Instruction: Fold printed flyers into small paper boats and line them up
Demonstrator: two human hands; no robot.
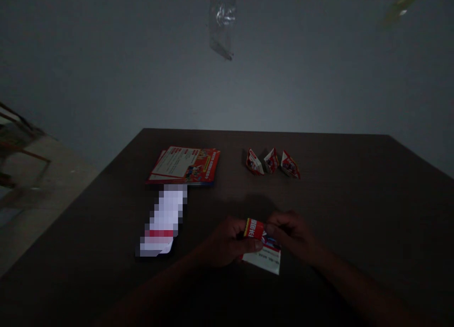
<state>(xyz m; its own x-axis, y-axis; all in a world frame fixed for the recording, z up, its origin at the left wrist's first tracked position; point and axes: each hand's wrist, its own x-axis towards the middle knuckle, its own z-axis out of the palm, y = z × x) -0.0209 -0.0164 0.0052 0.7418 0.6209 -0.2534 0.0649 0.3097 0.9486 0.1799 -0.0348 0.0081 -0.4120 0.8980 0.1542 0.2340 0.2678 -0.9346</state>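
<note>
Between my two hands is a partly folded printed leaflet (pixel 262 260), red with large characters at its top and white along its lower flap. My left hand (pixel 227 242) is closed on its left side, thumb lying across the front. On the upper right edge, my right hand (pixel 292 235) pinches the paper with thumb and fingers. Farther back stand three small folded paper pieces (pixel 271 160) in matching red and white print, side by side. A stack of flat leaflets (pixel 184 166) lies to their left.
A phone with a lit, blurred screen (pixel 163 223) lies left of my hands on the dark table (pixel 354 185). The table meets a pale wall (pixel 301 81). Clear plastic (pixel 222 24) hangs on the wall above. Furniture parts show at far left.
</note>
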